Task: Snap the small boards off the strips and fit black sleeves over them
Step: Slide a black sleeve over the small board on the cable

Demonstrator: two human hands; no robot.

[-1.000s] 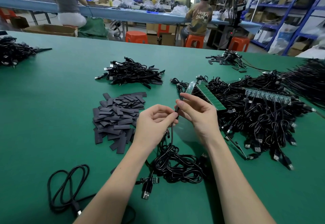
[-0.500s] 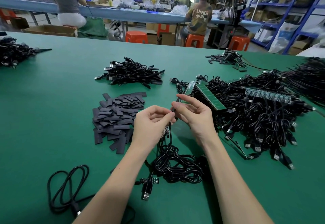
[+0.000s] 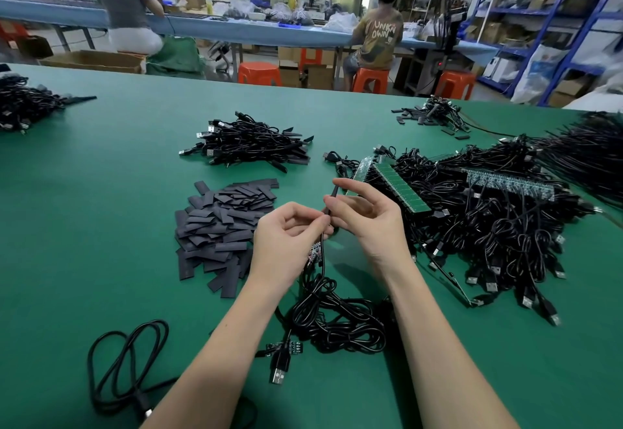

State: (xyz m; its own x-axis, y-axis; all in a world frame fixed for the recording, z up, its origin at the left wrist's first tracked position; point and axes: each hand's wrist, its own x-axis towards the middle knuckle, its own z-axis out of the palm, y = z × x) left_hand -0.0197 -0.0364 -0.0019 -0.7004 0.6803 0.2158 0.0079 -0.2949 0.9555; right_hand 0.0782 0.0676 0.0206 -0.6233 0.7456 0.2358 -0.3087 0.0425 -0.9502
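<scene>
While both forearms reach up from the bottom edge toward the middle of the green table (image 3: 101, 226), the hands meet above a tangle of cable (image 3: 337, 320). At nine o'clock from them lies the pile of black sleeves (image 3: 219, 223). The left hand (image 3: 286, 243) is curled, thumb and forefinger pinching the thin black cable; a small board (image 3: 315, 253) hangs just under it. The right hand (image 3: 367, 223), palm turned inward, pinches a black sleeve (image 3: 333, 199) upright between thumb and fingertips, its other fingers loosely spread. At three o'clock, green board strips (image 3: 401, 189) rest on heaped cables (image 3: 499, 226).
</scene>
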